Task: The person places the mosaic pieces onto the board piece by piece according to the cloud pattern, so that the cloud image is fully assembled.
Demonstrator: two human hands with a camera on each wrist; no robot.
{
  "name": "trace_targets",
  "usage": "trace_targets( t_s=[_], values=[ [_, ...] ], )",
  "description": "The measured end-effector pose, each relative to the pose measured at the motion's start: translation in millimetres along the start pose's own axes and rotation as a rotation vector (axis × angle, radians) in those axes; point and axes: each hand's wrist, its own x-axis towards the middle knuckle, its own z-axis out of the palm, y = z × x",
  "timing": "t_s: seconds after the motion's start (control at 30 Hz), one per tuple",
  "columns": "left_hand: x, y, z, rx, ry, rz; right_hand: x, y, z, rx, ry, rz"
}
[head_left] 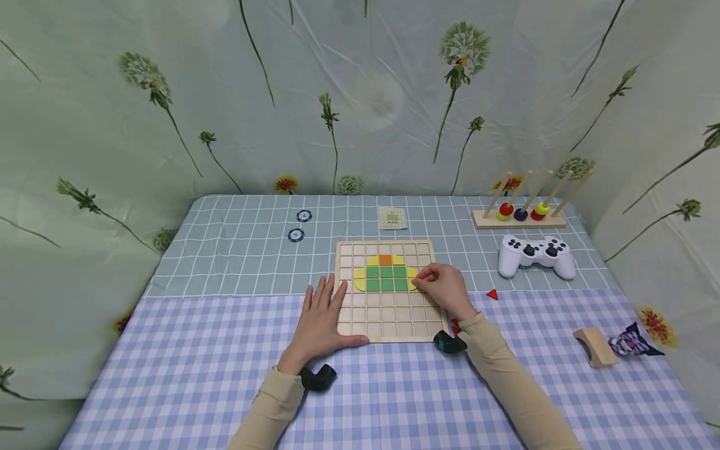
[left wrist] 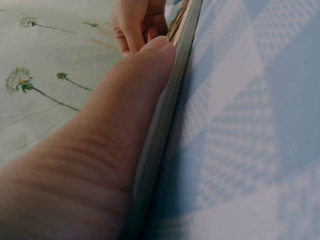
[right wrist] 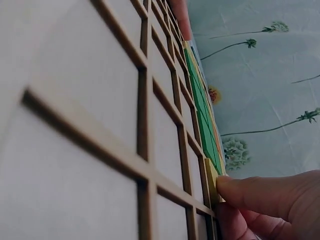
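A wooden grid board point(head_left: 392, 312) lies on the table. Set in its upper cells are green square tiles point(head_left: 387, 285), an orange tile point(head_left: 385, 260) and yellow rounded tiles point(head_left: 359, 279). My left hand point(head_left: 319, 325) rests with fingers spread along the board's left edge, its thumb point(left wrist: 145, 70) against the near edge. At the right end of the green rows, my right hand point(head_left: 444, 287) pinches a yellow tile point(right wrist: 212, 180) between thumb and finger, the tile at its cell. The fingers partly hide that tile.
Behind the board lies a pattern card point(head_left: 392, 218), with two round chips point(head_left: 304, 215) to its left. To the right are a red triangle point(head_left: 492, 294), a white game controller point(head_left: 536, 256), a peg stand with beads point(head_left: 520, 219), a wooden arch block point(head_left: 596, 347) and a small patterned object point(head_left: 634, 342).
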Motion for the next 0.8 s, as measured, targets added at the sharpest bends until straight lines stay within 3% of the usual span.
trace_targets(
  t_s=[0.37, 0.63, 0.8],
  values=[
    [0.1, -0.6, 0.3, 0.008, -0.001, -0.001, -9.0, -1.1, -10.3, -0.018, -0.029, 0.045],
    [0.2, -0.2, 0.5, 0.015, 0.002, 0.005, -30.2, 14.9, -53.9, -0.139, 0.072, 0.07],
    [0.1, 0.3, 0.1, 0.009, 0.017, 0.012, -41.1, 33.4, -79.0, -0.219, 0.149, 0.146]
  ],
)
